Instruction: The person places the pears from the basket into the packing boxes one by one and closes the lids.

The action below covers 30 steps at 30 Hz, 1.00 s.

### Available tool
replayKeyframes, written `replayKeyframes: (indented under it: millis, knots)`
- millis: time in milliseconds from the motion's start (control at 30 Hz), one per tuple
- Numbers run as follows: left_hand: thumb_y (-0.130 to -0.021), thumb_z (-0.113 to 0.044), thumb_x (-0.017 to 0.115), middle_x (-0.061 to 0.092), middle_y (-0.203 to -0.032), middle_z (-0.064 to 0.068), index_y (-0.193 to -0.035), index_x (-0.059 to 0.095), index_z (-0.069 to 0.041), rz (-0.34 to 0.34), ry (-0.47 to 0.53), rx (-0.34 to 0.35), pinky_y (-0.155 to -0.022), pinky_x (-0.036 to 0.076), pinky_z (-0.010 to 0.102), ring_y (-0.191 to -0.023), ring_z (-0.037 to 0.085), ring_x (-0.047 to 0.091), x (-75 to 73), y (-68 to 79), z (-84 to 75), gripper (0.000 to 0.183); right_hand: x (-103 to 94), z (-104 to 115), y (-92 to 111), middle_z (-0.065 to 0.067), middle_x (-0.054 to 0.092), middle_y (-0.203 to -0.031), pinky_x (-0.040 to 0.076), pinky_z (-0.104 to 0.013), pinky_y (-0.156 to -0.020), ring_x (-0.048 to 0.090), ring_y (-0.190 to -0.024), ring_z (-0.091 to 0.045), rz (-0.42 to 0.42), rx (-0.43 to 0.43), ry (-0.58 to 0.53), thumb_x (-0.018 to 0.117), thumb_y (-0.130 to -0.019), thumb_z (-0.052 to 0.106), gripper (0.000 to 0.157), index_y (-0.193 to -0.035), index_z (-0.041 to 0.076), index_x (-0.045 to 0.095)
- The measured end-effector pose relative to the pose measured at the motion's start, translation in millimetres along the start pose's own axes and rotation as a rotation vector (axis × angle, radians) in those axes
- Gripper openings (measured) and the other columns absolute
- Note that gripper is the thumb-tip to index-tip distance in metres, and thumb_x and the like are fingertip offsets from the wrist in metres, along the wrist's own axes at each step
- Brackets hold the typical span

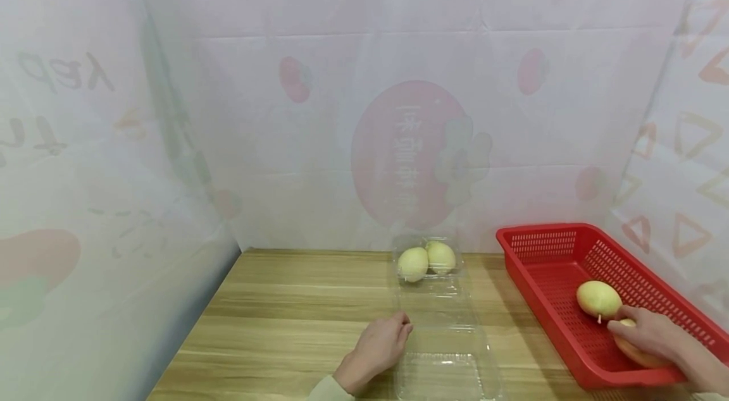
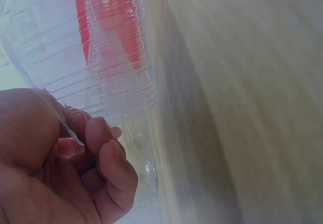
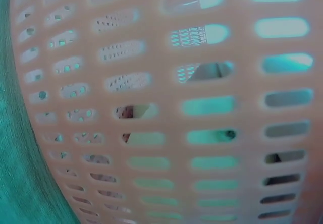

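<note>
My left hand (image 1: 380, 347) pinches the edge of a clear plastic clamshell box (image 1: 441, 376) near the table's front; the left wrist view shows the rim of the ribbed box (image 2: 60, 47) between thumb and fingers. Inside the red basket on the right, my right hand (image 1: 655, 333) grips a pale yellow pear (image 1: 633, 353), partly covered by the fingers. Another pear (image 1: 598, 298) with a short stem lies just beyond it. In the right wrist view, the slotted basket wall (image 3: 166, 98) fills the picture and mostly hides hand and fruit.
Farther back stands another clear box (image 1: 462, 287) with its lid folded open toward me, holding two pears (image 1: 412, 264). The red basket (image 1: 538, 303) has raised, perforated walls. Wood-grain table (image 1: 273, 319) extends left. Printed curtains (image 1: 319, 154) enclose the back and sides.
</note>
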<state>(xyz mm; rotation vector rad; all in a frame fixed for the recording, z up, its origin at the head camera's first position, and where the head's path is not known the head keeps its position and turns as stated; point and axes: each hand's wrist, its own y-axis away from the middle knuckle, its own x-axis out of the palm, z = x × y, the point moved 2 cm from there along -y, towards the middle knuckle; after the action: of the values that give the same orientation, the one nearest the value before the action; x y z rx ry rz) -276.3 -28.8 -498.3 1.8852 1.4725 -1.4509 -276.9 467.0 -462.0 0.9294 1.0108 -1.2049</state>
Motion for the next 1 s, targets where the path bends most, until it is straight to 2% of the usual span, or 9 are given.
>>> replayKeyframes:
  millis: [233,400,700,833,1000]
  knots:
    - [-0.100,-0.022,0.054,0.058,-0.068,-0.009,-0.096,0.066,-0.012,0.015,-0.001,-0.014,-0.048,0.036,0.018,-0.052,0.000,0.040,1.4,-1.1,-0.1,0.016,-2.7,1.2,0.3,-0.008,0.065,-0.083,0.044,-0.039,-0.063,0.054,-0.071,-0.018,-0.111,0.014,0.013,0.058,-0.092,0.028,0.018,-0.091,0.012,0.065]
    - [-0.101,-0.022,0.054,0.061,-0.070,-0.008,-0.098,0.067,-0.010,0.035,0.010,-0.023,-0.048,0.037,0.018,-0.052,0.000,0.041,3.2,-1.1,0.0,0.017,-4.7,1.9,1.4,-0.012,0.066,-0.084,0.045,-0.040,-0.063,0.057,-0.071,-0.019,-0.184,0.020,0.003,0.060,-0.090,0.026,0.019,-0.092,0.008,0.065]
    - [-0.101,-0.024,0.052,0.058,-0.068,-0.009,-0.099,0.067,-0.011,0.033,0.007,-0.024,-0.048,0.037,0.019,-0.052,0.000,0.041,2.5,-1.7,0.5,0.019,-11.0,9.1,1.0,-0.010,0.064,-0.080,0.039,-0.035,-0.059,0.050,-0.067,-0.018,-0.231,0.032,0.015,0.062,-0.088,0.028,0.023,-0.093,0.006,0.065]
    - [-0.101,-0.023,0.053,0.057,-0.067,-0.009,-0.100,0.067,-0.011,0.034,0.013,-0.028,-0.048,0.037,0.019,-0.051,0.001,0.041,2.1,-1.3,0.0,0.019,-14.2,16.4,2.1,-0.012,0.066,-0.084,0.041,-0.037,-0.061,0.053,-0.070,-0.020,-0.253,0.020,0.019,0.062,-0.087,0.027,0.023,-0.095,0.005,0.066]
    - [-0.101,-0.023,0.052,0.055,-0.066,-0.009,-0.100,0.066,-0.010,0.034,0.012,-0.029,-0.047,0.036,0.019,-0.051,0.001,0.040,1.2,-0.1,-0.6,0.019,-16.3,27.4,3.8,-0.016,0.067,-0.090,0.045,-0.041,-0.064,0.060,-0.079,-0.029,-0.265,0.006,0.019,0.064,-0.087,0.030,0.027,-0.098,0.006,0.067]
